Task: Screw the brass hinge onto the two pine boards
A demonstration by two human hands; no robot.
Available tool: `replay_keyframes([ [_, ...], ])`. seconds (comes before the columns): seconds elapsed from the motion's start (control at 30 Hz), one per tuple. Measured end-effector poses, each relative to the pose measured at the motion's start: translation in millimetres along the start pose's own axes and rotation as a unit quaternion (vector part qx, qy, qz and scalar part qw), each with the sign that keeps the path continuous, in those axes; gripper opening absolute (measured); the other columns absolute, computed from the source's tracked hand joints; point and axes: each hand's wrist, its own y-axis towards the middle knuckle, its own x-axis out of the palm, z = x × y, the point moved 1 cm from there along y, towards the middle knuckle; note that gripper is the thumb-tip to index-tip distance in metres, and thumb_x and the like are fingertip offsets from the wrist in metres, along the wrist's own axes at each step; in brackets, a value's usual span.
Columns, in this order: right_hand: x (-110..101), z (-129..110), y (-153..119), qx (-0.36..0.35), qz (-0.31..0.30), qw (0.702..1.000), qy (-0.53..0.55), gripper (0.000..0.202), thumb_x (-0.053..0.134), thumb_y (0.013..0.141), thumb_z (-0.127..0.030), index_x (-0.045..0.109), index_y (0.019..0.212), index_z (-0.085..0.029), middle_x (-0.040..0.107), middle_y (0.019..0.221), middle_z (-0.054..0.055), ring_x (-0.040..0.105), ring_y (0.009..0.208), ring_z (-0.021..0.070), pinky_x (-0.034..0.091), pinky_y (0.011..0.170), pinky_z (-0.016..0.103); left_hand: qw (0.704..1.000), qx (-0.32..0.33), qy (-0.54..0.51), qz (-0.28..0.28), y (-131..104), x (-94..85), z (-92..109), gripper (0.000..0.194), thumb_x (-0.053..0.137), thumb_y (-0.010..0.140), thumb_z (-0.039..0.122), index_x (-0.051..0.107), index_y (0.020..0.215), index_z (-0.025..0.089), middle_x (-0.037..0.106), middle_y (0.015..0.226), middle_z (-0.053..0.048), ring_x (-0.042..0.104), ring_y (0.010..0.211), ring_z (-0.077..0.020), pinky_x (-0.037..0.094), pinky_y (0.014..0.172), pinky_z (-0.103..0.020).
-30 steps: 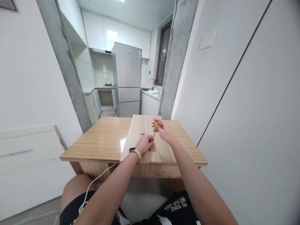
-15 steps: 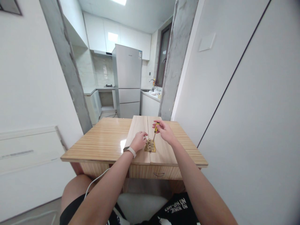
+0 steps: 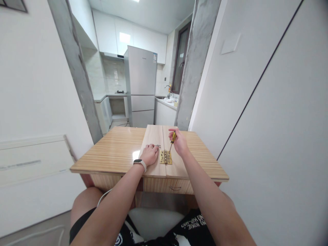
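A brass hinge (image 3: 165, 157) lies flat across the seam between two pale wooden boards (image 3: 176, 171). In my right hand (image 3: 180, 141) is a screwdriver (image 3: 173, 137) with a yellow and black handle, its shaft slanting down to the hinge's right leaf. My left hand (image 3: 150, 154) rests on the left board beside the hinge, fingers stretched out and lying low. Just past its fingertips are some small metal pieces (image 3: 159, 146), probably screws, too small to tell clearly. A watch with a pale band (image 3: 140, 164) is on my left wrist.
The boards lie on a striped wooden table (image 3: 115, 147) with a drawer handle (image 3: 175, 188) at its front. A white cable (image 3: 104, 195) hangs by my left leg. Behind the table stand a grey fridge (image 3: 142, 75) and a sink counter. A white wall (image 3: 269, 136) is at the right.
My left hand has drawn back from the hinge onto the left board, uncovering the hinge's left leaf and the small metal pieces. The screwdriver stays at the right leaf. The view has shifted slightly.
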Motion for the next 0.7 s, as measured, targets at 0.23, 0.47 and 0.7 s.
replay_keyframes([
  [0.23,0.2,-0.7,3.1,0.002,0.033,0.999,-0.011,0.05,0.063,0.087,-0.075,0.058,0.085,-0.025,0.07,0.082,0.004,0.065,0.073,0.0189,0.053,0.069,0.034,1.0,-0.004,-0.001,-0.006,-2.5,-0.8,2.0,0.034,0.046,0.106,0.034,0.069,0.13,0.027,0.062,0.133,-0.015,0.051,0.123,-0.0343,0.042,0.105,-0.048],
  [0.47,6.1,-8.2,0.0,0.024,0.02,0.998,0.057,0.04,0.071,0.086,-0.063,0.058,0.086,-0.026,0.067,0.077,0.0,0.054,0.058,0.0139,0.045,0.06,0.03,1.0,-0.002,0.012,-0.008,-3.0,-1.7,2.9,0.035,0.044,0.107,0.033,0.068,0.132,0.027,0.062,0.134,-0.013,0.05,0.122,-0.034,0.042,0.104,-0.048],
  [0.7,7.3,-4.0,-0.7,0.033,0.001,0.992,0.118,0.03,0.078,0.085,-0.053,0.07,0.086,-0.024,0.07,0.081,0.001,0.059,0.069,0.0141,0.047,0.067,0.03,0.999,-0.007,0.043,-0.017,-3.2,-1.5,3.0,0.036,0.042,0.108,0.033,0.066,0.134,0.03,0.061,0.137,-0.011,0.05,0.123,-0.032,0.043,0.105,-0.047],
])
